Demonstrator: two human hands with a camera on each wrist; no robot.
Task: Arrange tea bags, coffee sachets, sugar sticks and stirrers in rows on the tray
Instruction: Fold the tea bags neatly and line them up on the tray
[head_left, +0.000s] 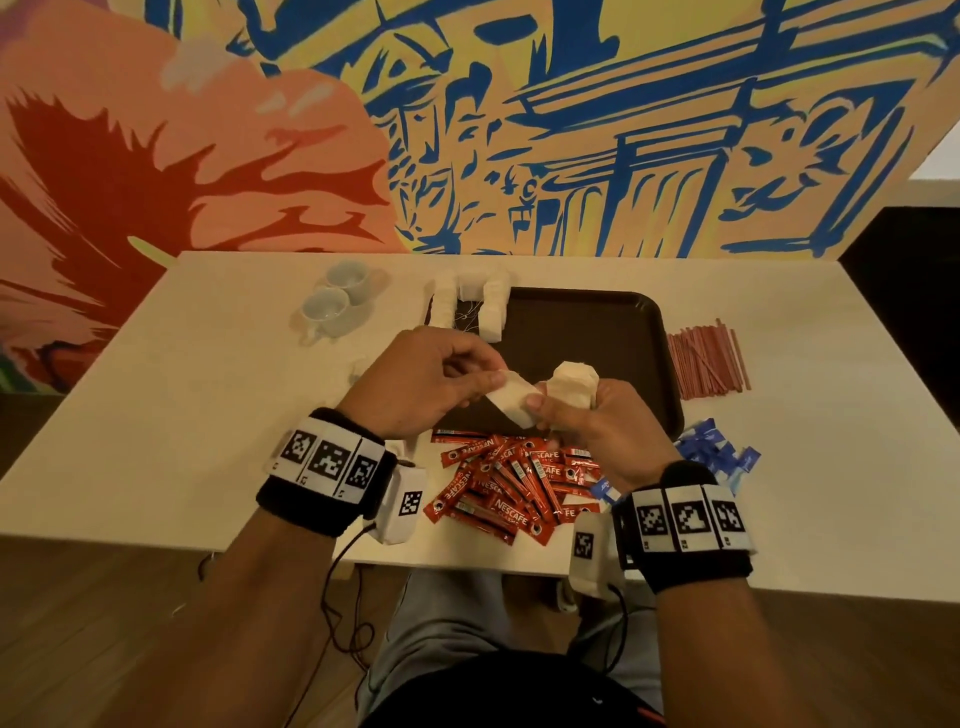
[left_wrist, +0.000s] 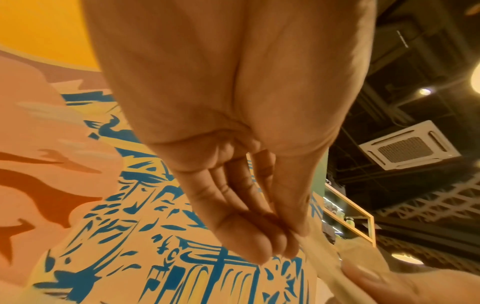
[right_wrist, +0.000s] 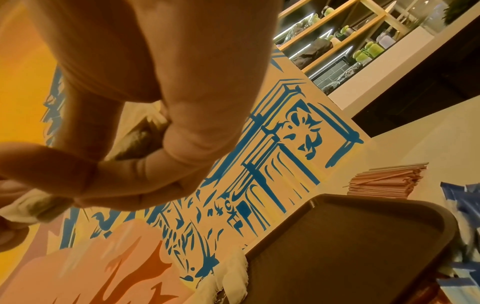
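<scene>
White paper tea bags are what I am working with: my right hand (head_left: 597, 421) grips a stack of white tea bags (head_left: 574, 384) above the dark brown plastic tray (head_left: 597, 332), and my left hand (head_left: 421, 384) pinches one soft white tea bag (head_left: 511, 402) off that stack. If I pull too hard, I think the strings could snag. The stack might then spill onto the red coffee sachets (head_left: 511, 486).

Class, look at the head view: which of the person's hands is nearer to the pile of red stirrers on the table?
Right. The right hand is over the tray's near edge, closer to the stirrers; the left hand is further away, beyond the tray's other side.
</scene>
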